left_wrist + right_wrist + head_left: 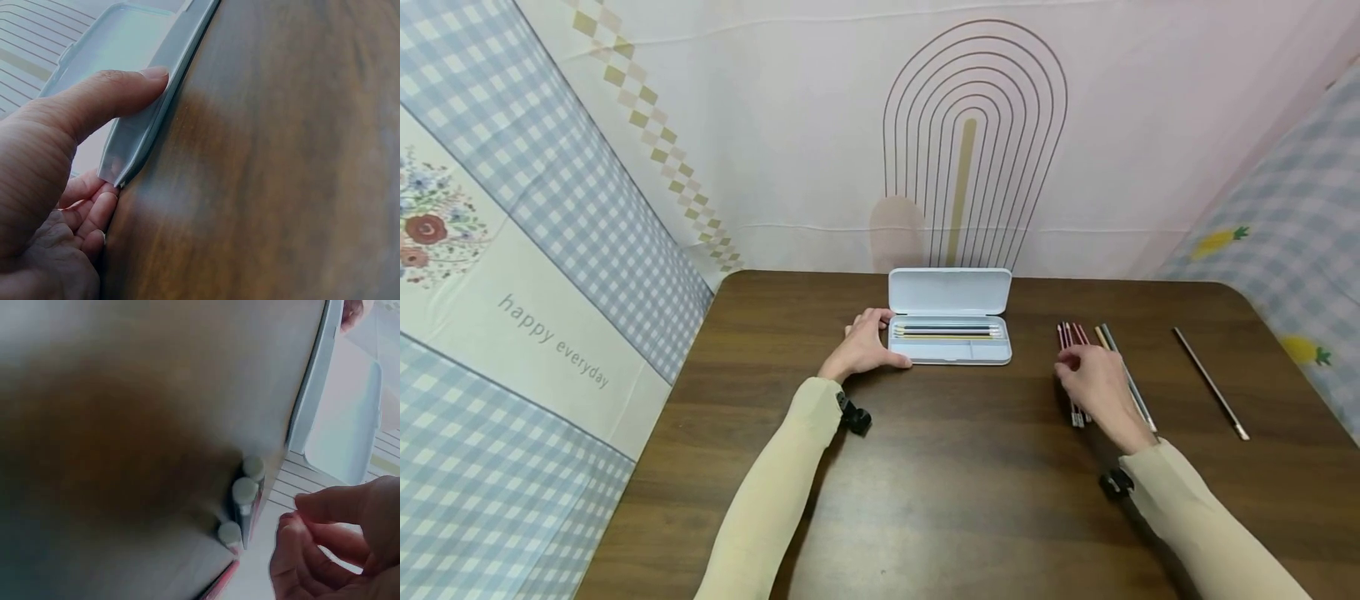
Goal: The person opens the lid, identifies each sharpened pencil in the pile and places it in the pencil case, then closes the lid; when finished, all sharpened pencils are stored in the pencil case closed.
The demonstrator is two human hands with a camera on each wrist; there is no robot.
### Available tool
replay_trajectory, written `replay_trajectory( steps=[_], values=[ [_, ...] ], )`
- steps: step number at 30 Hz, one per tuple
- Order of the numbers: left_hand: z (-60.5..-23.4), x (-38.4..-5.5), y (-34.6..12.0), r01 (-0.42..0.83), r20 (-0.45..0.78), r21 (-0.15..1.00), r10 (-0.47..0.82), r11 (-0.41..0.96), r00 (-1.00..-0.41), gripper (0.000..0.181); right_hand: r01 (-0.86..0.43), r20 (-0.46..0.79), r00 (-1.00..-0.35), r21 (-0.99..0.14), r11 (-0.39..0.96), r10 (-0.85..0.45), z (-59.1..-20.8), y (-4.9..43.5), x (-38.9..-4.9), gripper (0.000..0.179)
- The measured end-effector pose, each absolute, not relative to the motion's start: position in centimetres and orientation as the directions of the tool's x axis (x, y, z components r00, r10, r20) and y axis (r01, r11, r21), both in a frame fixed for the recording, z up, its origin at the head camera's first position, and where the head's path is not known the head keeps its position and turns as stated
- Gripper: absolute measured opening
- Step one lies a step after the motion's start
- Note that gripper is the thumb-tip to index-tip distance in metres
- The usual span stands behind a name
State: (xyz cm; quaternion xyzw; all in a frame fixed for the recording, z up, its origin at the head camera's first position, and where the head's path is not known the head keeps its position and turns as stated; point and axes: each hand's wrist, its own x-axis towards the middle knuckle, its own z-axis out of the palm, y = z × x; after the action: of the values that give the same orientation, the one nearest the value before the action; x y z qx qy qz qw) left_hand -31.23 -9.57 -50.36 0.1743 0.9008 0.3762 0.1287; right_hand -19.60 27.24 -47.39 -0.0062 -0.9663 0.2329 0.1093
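Observation:
An opened light-blue pencil case (951, 353) stands near the table's back edge, its lid (950, 290) raised, with several pencils (947, 332) lying in its rear part. My left hand (867, 343) grips its left end, thumb along the front rim and fingers around the side, as the left wrist view confirms. Over a group of red-toned pencils (1077, 418) to the right hovers my right hand (1093, 383), thumb and forefinger tips close together. In the right wrist view those fingertips (289, 520) show no pencil between them; the white pencil ends (245, 490) sit apart from them.
Beside the right hand lie a tan pencil (1102, 337) and a blue-grey pencil (1141, 407). A lone dark pencil (1210, 382) with a white end lies farther right on the brown wooden table (970, 483). A patterned cloth (790, 125) hangs behind the table.

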Motion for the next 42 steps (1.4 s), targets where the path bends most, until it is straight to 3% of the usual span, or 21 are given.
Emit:
replay_trajectory(
  steps=[7,20,42],
  values=[
    [-50.5,-31.3,-9.7,0.217,-0.102,0.72,0.409,0.659,-0.907,0.094,0.014,0.157,-0.983,-0.445,0.896,0.094,-47.0,28.0,-18.0,0.018],
    [-50.6,-31.2,-9.8,0.217,-0.09,0.728,0.404,0.65,-0.91,0.094,0.134,-0.049,-0.991,-0.421,0.897,0.125,-47.0,29.4,-17.3,0.022],
    [-50.6,-31.3,-9.5,0.215,-0.097,0.725,0.405,0.654,-0.909,0.094,0.206,-0.11,-0.978,-0.39,0.897,0.177,-47.0,29.6,-17.6,0.038]
  ],
)
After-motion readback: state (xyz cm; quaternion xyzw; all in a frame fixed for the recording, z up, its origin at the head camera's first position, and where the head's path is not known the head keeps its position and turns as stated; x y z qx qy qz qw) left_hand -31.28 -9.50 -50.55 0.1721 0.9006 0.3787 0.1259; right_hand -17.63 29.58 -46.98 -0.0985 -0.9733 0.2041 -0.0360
